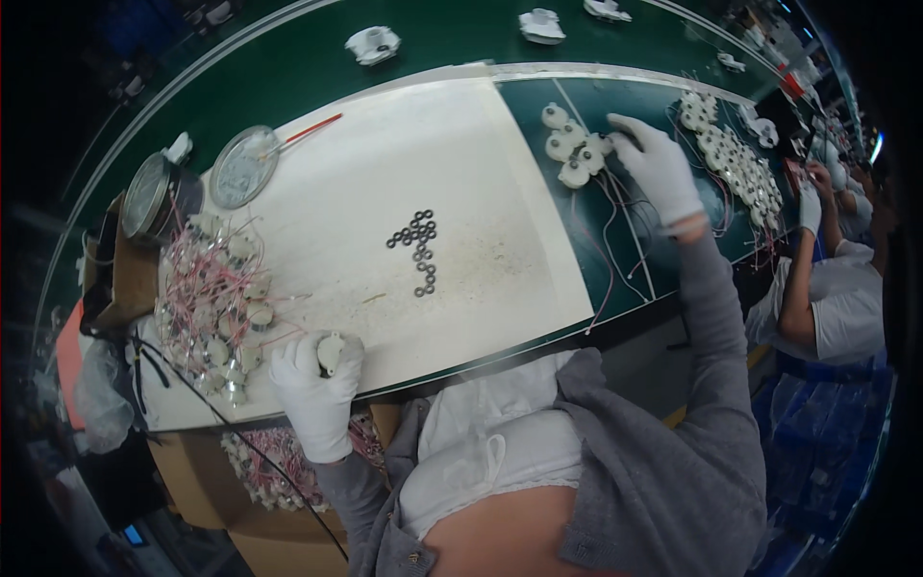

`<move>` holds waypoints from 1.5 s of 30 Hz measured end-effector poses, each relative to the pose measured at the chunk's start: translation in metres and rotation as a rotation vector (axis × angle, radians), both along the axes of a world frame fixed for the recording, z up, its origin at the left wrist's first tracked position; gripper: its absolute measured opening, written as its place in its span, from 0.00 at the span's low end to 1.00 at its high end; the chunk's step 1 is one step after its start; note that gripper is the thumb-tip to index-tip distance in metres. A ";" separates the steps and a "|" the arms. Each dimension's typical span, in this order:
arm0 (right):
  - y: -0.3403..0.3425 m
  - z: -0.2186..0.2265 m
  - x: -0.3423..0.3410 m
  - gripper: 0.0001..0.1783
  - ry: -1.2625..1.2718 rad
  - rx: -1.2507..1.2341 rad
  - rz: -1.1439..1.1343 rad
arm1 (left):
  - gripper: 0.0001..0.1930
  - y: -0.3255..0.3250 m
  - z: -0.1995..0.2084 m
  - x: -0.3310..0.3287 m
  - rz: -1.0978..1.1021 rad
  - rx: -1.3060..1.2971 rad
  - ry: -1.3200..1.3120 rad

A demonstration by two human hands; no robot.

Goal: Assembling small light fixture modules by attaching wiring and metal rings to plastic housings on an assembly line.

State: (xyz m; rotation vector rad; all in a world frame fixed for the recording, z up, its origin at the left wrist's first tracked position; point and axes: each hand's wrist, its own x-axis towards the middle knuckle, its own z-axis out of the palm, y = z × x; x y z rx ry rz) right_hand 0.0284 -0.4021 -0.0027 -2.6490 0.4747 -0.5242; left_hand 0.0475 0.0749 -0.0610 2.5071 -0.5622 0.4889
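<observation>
At the near edge of the white sheet (514, 250), the left hand (313, 389) pinches a pale round motor (332, 353) between its thumb and fingers. Left of the sheet's middle, and partly on it, a heap of wired motors (216, 298) lies tangled in pink leads; these look like the share left to do. On the sheet's middle, loose black rings (423, 252) sit in a rough cluster, apparently unused. Beyond the sheet's right edge, the right hand (659, 173) has its fingertips at a small group of motors (567, 146); whether it grips anything I cannot tell. That group shows dark round centres and seems partly worked. Farther right of the sheet, a larger batch (735, 163) lies in packed rows, probably the finished share, so the work looks well under way.

Below the sheet's near left corner, a cardboard box (187, 481) holds many more wired motors. Past the heap, at the sheet's left side, stands an open carton (135, 288), its contents hidden. By the far left corner are a round tub (144, 197), its contents unclear, and a shallow dish (240, 178) smeared with something pale, a red brush (310, 130) leaning across its rim.
</observation>
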 end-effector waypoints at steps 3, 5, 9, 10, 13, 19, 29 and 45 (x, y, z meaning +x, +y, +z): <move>0.073 0.022 -0.030 0.19 -0.271 0.234 0.179 | 0.16 0.000 0.007 -0.009 0.064 -0.103 0.067; 0.131 0.021 -0.060 0.22 -0.295 0.019 0.350 | 0.16 -0.015 0.020 -0.020 0.014 -0.204 -0.018; 0.225 0.011 -0.048 0.30 -0.411 -0.043 0.788 | 0.23 -0.046 0.047 -0.034 -0.259 -0.322 -0.023; 0.233 0.006 -0.039 0.29 -0.452 0.053 0.886 | 0.23 -0.052 0.050 -0.041 -0.234 -0.312 -0.026; 0.235 0.014 -0.026 0.25 -0.454 0.117 1.055 | 0.26 -0.055 0.053 -0.049 -0.374 -0.357 0.000; 0.237 0.016 -0.019 0.24 -0.501 0.219 1.109 | 0.26 -0.052 0.049 -0.046 -0.430 -0.397 0.007; 0.194 0.011 -0.054 0.17 -0.552 1.113 0.842 | 0.16 -0.027 0.045 -0.036 -0.311 -0.310 -0.035; 0.119 0.011 -0.009 0.42 0.680 1.115 0.363 | 0.15 0.003 0.006 0.038 0.264 0.196 -0.245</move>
